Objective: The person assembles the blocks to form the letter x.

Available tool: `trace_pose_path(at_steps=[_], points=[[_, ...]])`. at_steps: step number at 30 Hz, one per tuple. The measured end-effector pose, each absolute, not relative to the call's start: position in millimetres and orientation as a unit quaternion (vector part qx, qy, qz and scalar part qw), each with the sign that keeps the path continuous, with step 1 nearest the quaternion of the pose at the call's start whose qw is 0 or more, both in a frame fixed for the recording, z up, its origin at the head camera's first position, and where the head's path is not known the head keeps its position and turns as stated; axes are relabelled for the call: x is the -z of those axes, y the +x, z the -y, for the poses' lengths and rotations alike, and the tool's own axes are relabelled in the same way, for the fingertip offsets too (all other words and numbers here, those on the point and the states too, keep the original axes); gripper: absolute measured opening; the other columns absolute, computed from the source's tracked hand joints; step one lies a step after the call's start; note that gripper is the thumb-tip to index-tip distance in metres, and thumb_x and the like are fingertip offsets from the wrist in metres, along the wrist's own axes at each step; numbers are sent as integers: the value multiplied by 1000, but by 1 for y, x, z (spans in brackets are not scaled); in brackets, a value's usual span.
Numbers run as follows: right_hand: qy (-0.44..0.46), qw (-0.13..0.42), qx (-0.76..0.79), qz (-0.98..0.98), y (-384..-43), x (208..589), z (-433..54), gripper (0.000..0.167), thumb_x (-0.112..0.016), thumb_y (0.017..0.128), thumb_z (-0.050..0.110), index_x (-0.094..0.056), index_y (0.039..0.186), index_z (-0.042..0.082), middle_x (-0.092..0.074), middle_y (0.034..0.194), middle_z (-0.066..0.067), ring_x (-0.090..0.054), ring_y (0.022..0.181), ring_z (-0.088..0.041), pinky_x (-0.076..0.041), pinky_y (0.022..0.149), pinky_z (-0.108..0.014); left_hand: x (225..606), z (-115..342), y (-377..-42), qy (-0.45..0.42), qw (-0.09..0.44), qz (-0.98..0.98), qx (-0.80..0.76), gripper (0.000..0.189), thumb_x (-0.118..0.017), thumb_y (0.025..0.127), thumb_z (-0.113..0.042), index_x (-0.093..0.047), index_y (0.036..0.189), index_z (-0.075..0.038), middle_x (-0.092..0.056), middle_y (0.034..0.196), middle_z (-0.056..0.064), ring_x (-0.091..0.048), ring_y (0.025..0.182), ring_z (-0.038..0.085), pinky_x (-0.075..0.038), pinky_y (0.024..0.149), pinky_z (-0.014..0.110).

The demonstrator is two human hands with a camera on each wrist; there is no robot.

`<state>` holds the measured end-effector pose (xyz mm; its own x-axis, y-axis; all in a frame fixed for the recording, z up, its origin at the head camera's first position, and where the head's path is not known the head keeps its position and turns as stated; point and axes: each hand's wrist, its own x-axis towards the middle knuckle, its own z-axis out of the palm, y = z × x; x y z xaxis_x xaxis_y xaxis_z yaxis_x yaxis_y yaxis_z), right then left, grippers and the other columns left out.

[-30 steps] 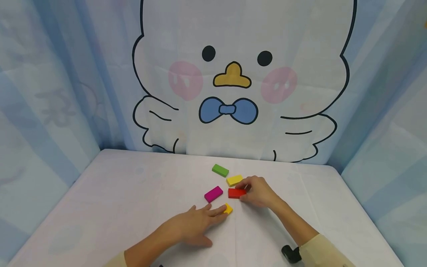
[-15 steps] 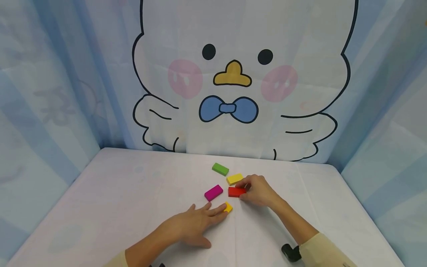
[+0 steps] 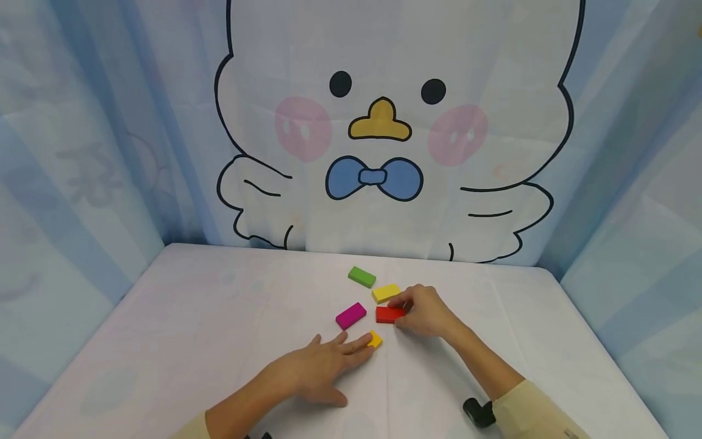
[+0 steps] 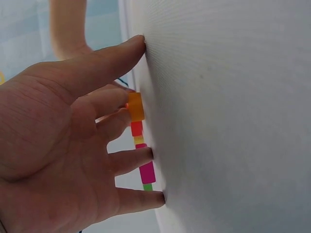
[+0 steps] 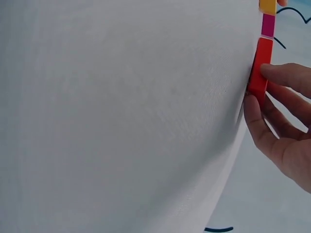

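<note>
Fingers [image 4: 131, 160] spread, left hand [image 3: 320, 373] touches amber block [image 3: 376, 339] while right hand [image 3: 426, 312] pinches red block [image 3: 387, 314].

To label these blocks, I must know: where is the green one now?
In the head view, the green block lies toward the far edge of the table, beyond and left of the yellow block beside the right hand.

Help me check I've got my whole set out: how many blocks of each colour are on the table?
Green block: 1
Yellow block: 1
Magenta block: 1
Red block: 1
Orange-yellow block: 1
Total visible: 5
</note>
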<state>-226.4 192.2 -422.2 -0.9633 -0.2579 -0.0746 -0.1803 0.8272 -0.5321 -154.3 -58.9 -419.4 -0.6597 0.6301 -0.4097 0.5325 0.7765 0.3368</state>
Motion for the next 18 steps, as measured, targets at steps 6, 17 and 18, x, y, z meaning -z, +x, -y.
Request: trace_pose_path(at_steps=[6,17,18], points=[[-109,76,266,-955,-225,420,-192,32,-86,83,7,-81,113,15,-69,100,1,-58,92,-17,-54,78,-30,420,60,-154,318,262,-905,-103,92,-83,88,-40,-30,162,-44,-17,172,-23,-28,159,31,-27,119,73],[-102,87,259,-957,-223,416,-195,33,-87,82,9,-81,114,15,-68,98,1,-57,92,-18,-55,78,-30,420,61,-155,326,257,-904,-97,92,-82,88,-42,-29,163,-44,-16,172,-23,-28,159,31,-29,118,73],[-102,87,258,-957,-222,417,-195,33,-87,82,9,-80,114,15,-68,98,1,-58,92,-18,-55,78,-31,420,61,-155,327,257,-904,-96,92,-82,88,-42,-29,163,-44,-16,172,-23,-28,159,31,-30,118,73]])
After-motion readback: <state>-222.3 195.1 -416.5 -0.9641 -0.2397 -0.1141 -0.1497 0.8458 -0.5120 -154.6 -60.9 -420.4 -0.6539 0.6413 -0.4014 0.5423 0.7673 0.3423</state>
